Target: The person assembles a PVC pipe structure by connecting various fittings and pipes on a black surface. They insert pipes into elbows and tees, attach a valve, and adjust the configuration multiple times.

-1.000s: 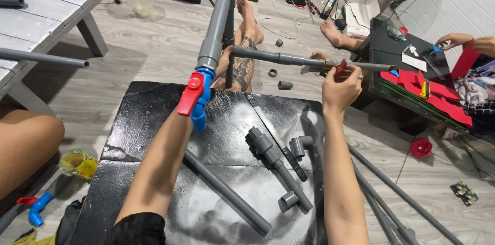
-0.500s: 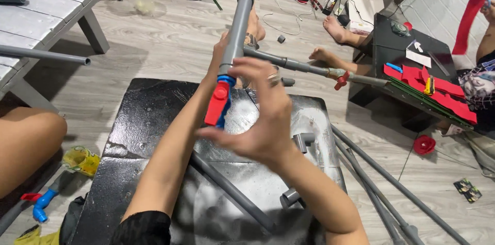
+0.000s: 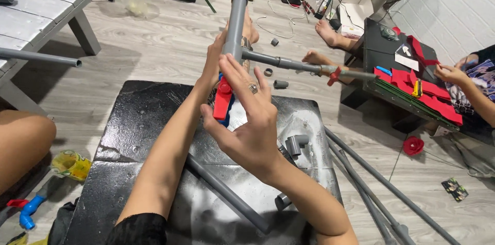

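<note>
Right hand nearer, masking red valve

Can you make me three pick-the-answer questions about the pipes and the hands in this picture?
1. Where does the loose grey elbow fitting lie?
A. on the black mat
B. on the grey bench
C. in the yellow toolbox

2. What colour is the valve handle on the held pipe assembly?
A. green
B. red
C. white

3. How is the right hand?
A. closed in a fist
B. flat on the floor
C. open with fingers spread

Answers: 1 A, the elbow rests on the black mat. 2 B, the handle by the hands is red. 3 C, its fingers are spread beside the valve, while the left hand grips the pipe.
</note>
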